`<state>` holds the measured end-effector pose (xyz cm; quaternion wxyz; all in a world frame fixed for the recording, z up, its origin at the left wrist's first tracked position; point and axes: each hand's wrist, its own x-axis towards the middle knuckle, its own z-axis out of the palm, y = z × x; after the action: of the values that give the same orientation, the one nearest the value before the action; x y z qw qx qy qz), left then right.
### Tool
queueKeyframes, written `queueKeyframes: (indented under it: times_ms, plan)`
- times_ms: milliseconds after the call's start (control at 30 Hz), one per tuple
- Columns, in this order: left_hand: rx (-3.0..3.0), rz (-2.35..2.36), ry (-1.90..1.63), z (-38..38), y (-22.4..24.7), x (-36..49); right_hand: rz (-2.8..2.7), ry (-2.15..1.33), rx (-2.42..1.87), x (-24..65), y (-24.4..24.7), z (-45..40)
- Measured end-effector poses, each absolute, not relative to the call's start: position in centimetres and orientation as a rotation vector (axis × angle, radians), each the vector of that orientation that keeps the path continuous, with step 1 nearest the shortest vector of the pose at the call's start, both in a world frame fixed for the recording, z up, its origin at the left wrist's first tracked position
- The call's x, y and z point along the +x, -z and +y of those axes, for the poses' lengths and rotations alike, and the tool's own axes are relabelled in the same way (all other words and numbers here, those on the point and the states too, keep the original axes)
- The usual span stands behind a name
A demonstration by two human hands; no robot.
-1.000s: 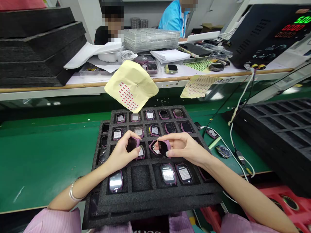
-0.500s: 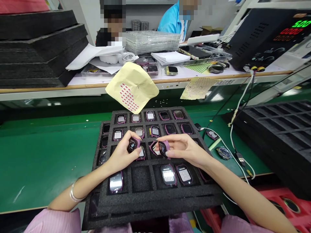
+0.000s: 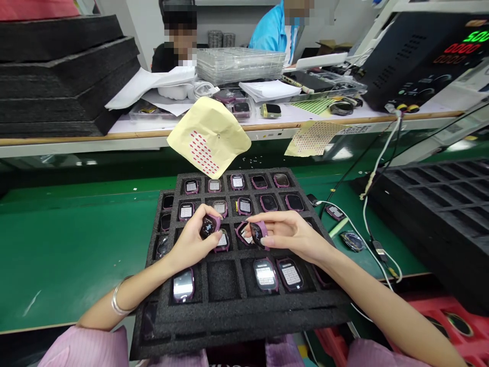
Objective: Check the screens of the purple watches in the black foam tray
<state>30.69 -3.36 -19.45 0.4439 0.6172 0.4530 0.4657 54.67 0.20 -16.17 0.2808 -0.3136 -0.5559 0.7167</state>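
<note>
My left hand point(image 3: 196, 235) is closed around a purple smartwatch body point(image 3: 208, 227), its dark screen lit with a small picture. Pinched between the thumb and fingers of my right hand point(image 3: 284, 232) is a second purple smartwatch body point(image 3: 257, 234), tilted, its dark face turned to the left. Both are held apart, just above a black foam tray point(image 3: 244, 311). Purple watch bodies lie in many of the tray's compartments, several with white label-like screens, such as one watch point(image 3: 266, 275) in the front row. My hands hide part of the middle rows.
A yellow sticker sheet point(image 3: 209, 137) hangs from the shelf edge behind the tray. Black foam trays point(image 3: 61, 76) are stacked at left, with more foam trays point(image 3: 439, 214) at right. White cables point(image 3: 369, 204) cross the right side below a power supply point(image 3: 420, 61). Two people sit beyond the shelf.
Both hands keep nearly the same pose, each still holding its watch. The whole view has shifted very slightly.
</note>
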Motion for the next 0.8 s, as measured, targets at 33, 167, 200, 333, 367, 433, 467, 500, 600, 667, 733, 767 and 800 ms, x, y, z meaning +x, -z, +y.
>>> queueKeyframes:
  times_ms: [33, 167, 200, 333, 367, 433, 467, 500, 600, 667, 733, 767, 800]
  plan:
    - [1.538, 1.118, -1.151, -3.37, 19.44, 30.68, -1.492, -1.914, -0.843, 54.69, 16.20, 0.19]
    - [1.499, 1.086, -1.103, -3.51, 19.49, 30.67, -1.505, -1.902, -0.850, 54.78, 16.28, 0.18]
    - [1.468, 1.073, -1.094, -3.52, 19.51, 30.68, -1.510, -1.912, -0.838, 54.79, 16.29, 0.19]
    - [1.477, 1.072, -1.135, -3.41, 19.52, 30.70, -1.542, -1.921, -0.802, 54.78, 16.37, 0.28]
    - [1.518, 1.085, -1.153, -3.37, 19.49, 30.70, -1.550, -1.910, -0.811, 54.77, 16.40, 0.29]
    - [1.587, 1.104, -1.176, -3.34, 19.40, 30.70, -1.559, -1.892, -0.835, 54.78, 16.45, 0.28]
    - [1.597, 1.106, -1.177, -3.35, 19.36, 30.70, -1.560, -1.889, -0.843, 54.79, 16.45, 0.26]
    - [1.590, 1.105, -1.174, -3.37, 19.32, 30.72, -1.560, -1.891, -0.844, 54.80, 16.43, 0.22]
    - [1.572, 1.106, -1.169, -3.44, 19.26, 30.76, -1.549, -1.895, -0.834, 54.82, 16.30, 0.13]
    - [1.606, 1.110, -1.169, -3.43, 19.28, 30.76, -1.543, -1.876, -0.856, 54.80, 16.19, 0.11]
    - [1.642, 1.113, -1.167, -3.35, 19.36, 30.72, -1.542, -1.845, -0.897, 54.77, 16.11, 0.12]
    - [1.648, 1.113, -1.168, -3.29, 19.41, 30.70, -1.546, -1.832, -0.912, 54.76, 16.09, 0.14]
    - [1.641, 1.116, -1.172, -3.23, 19.46, 30.68, -1.552, -1.825, -0.919, 54.76, 16.07, 0.16]
